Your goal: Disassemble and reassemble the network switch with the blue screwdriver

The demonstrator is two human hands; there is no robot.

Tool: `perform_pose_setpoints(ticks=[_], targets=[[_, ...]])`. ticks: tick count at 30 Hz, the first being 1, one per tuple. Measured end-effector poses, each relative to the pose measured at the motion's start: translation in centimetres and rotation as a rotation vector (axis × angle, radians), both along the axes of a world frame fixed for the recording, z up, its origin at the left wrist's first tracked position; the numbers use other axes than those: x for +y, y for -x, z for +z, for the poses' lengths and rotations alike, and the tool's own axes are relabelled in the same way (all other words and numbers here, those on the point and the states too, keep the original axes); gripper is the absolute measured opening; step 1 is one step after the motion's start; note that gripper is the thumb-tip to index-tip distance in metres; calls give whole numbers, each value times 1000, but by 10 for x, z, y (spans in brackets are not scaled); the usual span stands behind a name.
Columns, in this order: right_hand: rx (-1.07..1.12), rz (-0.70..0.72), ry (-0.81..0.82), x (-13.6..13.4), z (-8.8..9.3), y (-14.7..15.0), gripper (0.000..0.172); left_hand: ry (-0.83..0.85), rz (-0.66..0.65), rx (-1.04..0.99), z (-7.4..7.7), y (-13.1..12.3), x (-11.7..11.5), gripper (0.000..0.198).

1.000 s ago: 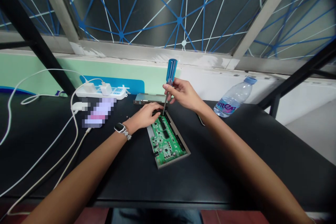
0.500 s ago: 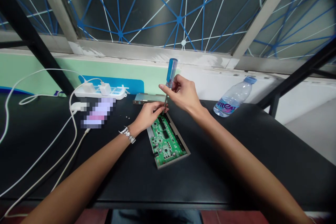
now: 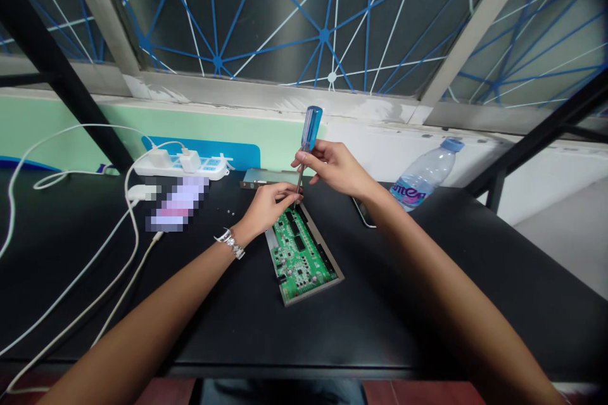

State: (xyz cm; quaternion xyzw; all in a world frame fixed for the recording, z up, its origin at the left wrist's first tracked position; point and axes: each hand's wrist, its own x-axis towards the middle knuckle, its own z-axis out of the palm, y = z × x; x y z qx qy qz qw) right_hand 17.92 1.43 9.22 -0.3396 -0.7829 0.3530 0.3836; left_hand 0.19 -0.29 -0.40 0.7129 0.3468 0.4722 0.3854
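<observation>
While two bare hands work close together in the head view, the right hand (image 3: 335, 164) pinches one blue-handled screwdriver (image 3: 311, 130) where handle meets shaft, tip down at the far end of one green circuit board (image 3: 306, 259)! That board sits in one metal tray (image 3: 313, 292), mid-table. The left hand (image 3: 266, 209) has its fingertips right by the shaft; whether they grip it, I cannot tell. Behind, one metal piece (image 3: 266, 178); leftward, one power strip (image 3: 218, 168) carrying two white adapters (image 3: 190, 161); rightward, one tilted-looking bottle (image 3: 413, 183).
</observation>
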Motion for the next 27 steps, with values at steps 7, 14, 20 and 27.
perform_pose_setpoints(ticks=[7,14,20,27], targets=[[-32,-105,-2,-1,0,-2,38,-17,-3,10,-3,1,2,20],[-16,-109,118,4,-9,-3,33,-31,28,14,-2,-1,0,16],[35,-106,175,3,-7,-4,34,-50,50,16,-3,-3,1,16],[46,-68,215,0,-4,-1,33,-91,90,51,-3,-2,3,12]])
